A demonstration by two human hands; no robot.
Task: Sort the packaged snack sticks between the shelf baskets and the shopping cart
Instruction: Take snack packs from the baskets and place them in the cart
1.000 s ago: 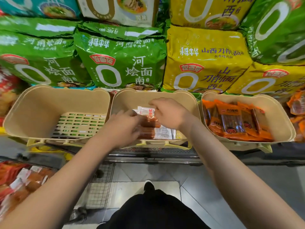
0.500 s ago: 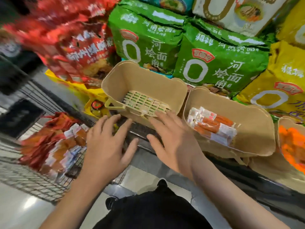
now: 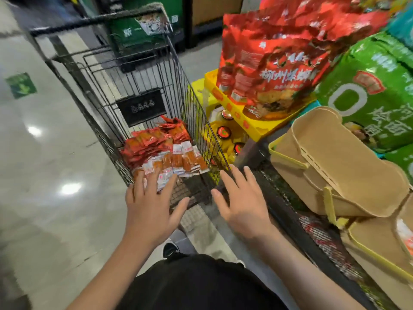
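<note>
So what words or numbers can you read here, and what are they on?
"柳州螺蛳粉", partly blurred: red bag on the shelf.
Big white "0": green bag; its other characters are sideways and too blurred.
Green crate behind the cart: white print, unreadable.
Snack packets in the cart: print too small.
Green floor sticker: blurred.

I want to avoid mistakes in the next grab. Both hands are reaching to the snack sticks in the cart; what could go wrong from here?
1. Red packets and white-ended packets lie mixed in the shopping cart, so the left hand may well scoop both kinds at once.
2. The right hand hovers by the wire side of the cart; its fingers might catch on the wires.
3. The picture is blurred, so aim may be poor.
</note>
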